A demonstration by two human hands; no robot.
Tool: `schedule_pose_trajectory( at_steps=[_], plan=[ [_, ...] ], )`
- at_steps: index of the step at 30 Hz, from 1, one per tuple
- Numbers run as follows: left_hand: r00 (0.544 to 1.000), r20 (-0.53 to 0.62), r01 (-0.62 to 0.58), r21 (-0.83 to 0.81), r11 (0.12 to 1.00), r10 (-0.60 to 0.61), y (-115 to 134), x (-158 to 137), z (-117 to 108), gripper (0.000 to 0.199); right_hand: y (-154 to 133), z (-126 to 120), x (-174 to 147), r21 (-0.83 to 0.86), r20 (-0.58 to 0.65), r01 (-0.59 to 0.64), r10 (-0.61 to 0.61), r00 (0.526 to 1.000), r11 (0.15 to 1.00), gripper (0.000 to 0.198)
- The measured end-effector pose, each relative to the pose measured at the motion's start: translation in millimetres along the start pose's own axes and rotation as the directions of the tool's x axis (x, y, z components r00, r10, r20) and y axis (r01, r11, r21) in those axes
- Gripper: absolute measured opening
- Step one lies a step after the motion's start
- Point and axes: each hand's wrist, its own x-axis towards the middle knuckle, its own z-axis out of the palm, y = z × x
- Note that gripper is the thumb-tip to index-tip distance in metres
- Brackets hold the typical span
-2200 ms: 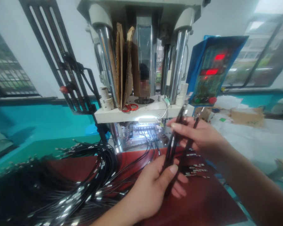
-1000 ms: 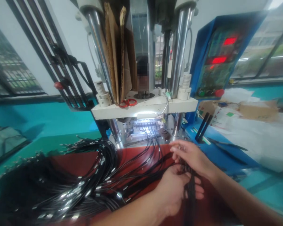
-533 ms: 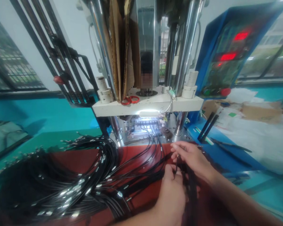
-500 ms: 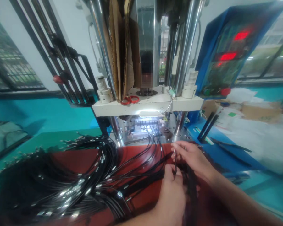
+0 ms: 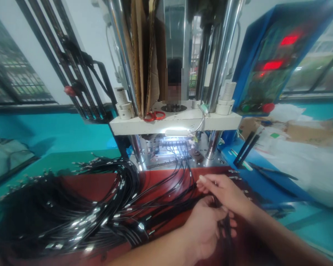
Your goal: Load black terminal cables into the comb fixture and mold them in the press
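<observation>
My left hand [image 5: 204,223] is closed on a black cable, its thumb and fingers curled at the right front of the red-brown work surface [image 5: 166,240]. Just beyond it, my right hand [image 5: 224,192] is pinched, thumb against fingers, at the upper part of the same cable; the cable's tip is hidden by the fingers. More black cables [image 5: 226,236] hang down beneath both hands. A large bundle of black cables [image 5: 100,218] with silvery bands lies on the left. Several thin cables run from it into the lit mould [image 5: 172,147] of the press.
The press's cream plate [image 5: 150,126] stands on steel columns, with red-handled scissors [image 5: 155,116] on top beside folded cardboard [image 5: 152,55]. A blue control box [image 5: 274,66] with red displays stands at right. Black tweezers [image 5: 272,171] lie on the blue surface [image 5: 283,188].
My left hand has moved slightly right and its fingers have shifted lower along the cable. My right hand has dropped a little toward the left hand. The view has shifted slightly.
</observation>
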Motion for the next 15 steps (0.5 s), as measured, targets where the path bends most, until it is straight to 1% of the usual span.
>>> schedule_pose_trajectory(
  at_steps=[2, 4, 5, 6, 8, 10, 12, 15],
  plan=[
    [1.0, 0.0, 0.028, -0.009, 1.0, -0.028, 2, -3, -4, 0.014, -2, -6, 4, -0.047, 0.129, 0.044, -0.038, 0.991, 0.998, 0.046],
    [0.994, -0.014, 0.106, -0.034, 0.994, -0.106, 2, -6, -10, 0.014, -5, -12, 17, -0.179, 0.202, 0.141, -0.104, 0.974, 0.974, 0.049],
    [0.989, -0.012, 0.145, -0.037, 0.989, -0.145, 2, -8, -13, 0.015, -5, -14, 27, -0.272, 0.207, 0.19, -0.136, 0.969, 0.943, 0.05],
    [0.985, -0.004, 0.172, -0.028, 0.985, -0.172, 2, -10, -15, 0.017, -5, -15, 39, -0.388, 0.184, 0.225, -0.164, 0.969, 0.894, 0.048],
    [0.986, 0.007, 0.168, 0.011, 0.986, -0.168, 2, -12, -19, 0.019, -3, -10, 64, -0.542, 0.132, 0.24, -0.201, 0.971, 0.805, 0.031],
    [0.993, -0.008, 0.116, 0.055, 0.992, -0.116, 3, -13, -20, 0.02, 1, 0, 88, -0.616, 0.129, 0.238, -0.202, 0.971, 0.751, 0.02],
    [0.996, -0.022, 0.084, 0.078, 0.993, -0.083, 3, -14, -21, 0.02, 6, 13, 106, -0.677, 0.132, 0.223, -0.183, 0.974, 0.702, 0.018],
    [0.998, -0.02, 0.055, 0.066, 0.996, -0.054, 3, -16, -22, 0.017, 9, 29, 122, -0.754, 0.116, 0.186, -0.151, 0.982, 0.63, 0.012]
  ],
)
